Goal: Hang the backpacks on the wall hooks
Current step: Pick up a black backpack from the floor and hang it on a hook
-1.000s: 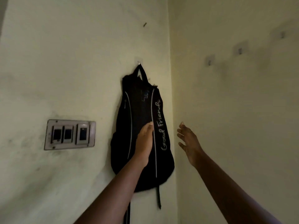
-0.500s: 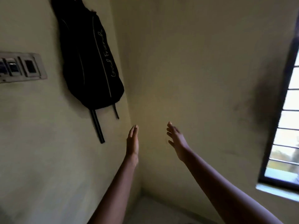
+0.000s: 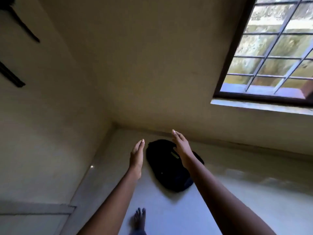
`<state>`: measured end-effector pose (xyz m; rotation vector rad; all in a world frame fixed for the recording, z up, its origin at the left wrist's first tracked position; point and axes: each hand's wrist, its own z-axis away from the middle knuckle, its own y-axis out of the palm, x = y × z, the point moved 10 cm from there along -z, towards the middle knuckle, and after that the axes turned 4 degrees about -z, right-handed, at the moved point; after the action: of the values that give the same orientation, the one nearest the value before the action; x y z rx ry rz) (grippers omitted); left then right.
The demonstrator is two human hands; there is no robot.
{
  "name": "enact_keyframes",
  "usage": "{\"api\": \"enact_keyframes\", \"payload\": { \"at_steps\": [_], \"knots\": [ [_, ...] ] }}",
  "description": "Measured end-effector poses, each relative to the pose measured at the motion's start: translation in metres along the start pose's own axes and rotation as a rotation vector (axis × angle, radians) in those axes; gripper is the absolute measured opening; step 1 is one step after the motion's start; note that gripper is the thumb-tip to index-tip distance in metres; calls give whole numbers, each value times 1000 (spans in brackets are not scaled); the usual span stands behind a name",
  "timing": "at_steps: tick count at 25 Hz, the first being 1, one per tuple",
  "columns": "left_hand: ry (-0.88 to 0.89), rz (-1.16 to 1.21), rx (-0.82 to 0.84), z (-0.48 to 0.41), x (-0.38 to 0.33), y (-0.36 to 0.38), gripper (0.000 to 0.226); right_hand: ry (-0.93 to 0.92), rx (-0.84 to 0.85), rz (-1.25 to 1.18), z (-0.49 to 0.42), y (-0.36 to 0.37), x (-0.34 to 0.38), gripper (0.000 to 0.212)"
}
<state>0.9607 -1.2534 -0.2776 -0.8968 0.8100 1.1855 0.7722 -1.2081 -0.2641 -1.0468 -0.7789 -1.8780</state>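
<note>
1. A black backpack (image 3: 169, 167) is seen lying flat on the floor (image 3: 245, 209) at lower centre of the frame, close to the foot of the far wall and near the room's corner.
2. Both arms are stretched forward above it. The left hand (image 3: 136, 157) is held just left of the backpack; the right hand (image 3: 182, 148) is seen over its upper right part, hiding some of it.
3. The fingers of both hands are held straight and together, palms turned toward each other, and nothing is held. Whether the right hand touches the backpack cannot be told; it looks raised above it.
4. Two dark straps (image 3: 25, 29) are seen at the upper left edge of the frame against the left wall, presumably from something hung there; no hook is in view.
5. A bare foot (image 3: 138, 217) is visible at the bottom centre, and a barred window (image 3: 271, 48) fills the upper right.
6. The step in hand is judged to be the reach for the backpack on the floor, before any grasp.
7. For the next move, the hands would need to be lowered and the fingers closed on the top handle, which cannot be made out on the dark fabric. A free hook must then be found on a wall.
</note>
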Motion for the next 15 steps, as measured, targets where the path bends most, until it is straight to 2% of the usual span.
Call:
{"api": "enact_keyframes", "payload": {
  "at_steps": [5, 9, 12, 15],
  "knots": [
    [-264, -163, 55, -62, 145, 37, 42, 215, -121, 143, -56, -40, -144, 41],
    [-362, -278, 48, -153, 255, 34, 39, 291, -128, 376, -126, -24, -260, 47],
    [-451, -358, 63, -222, 354, 27, 38, 305, -4, 679, -187, 1, -370, 55],
    [-491, -425, 101, -282, 446, 26, 38, 206, 157, 1000, -260, 25, -463, 64]
  ]
}}
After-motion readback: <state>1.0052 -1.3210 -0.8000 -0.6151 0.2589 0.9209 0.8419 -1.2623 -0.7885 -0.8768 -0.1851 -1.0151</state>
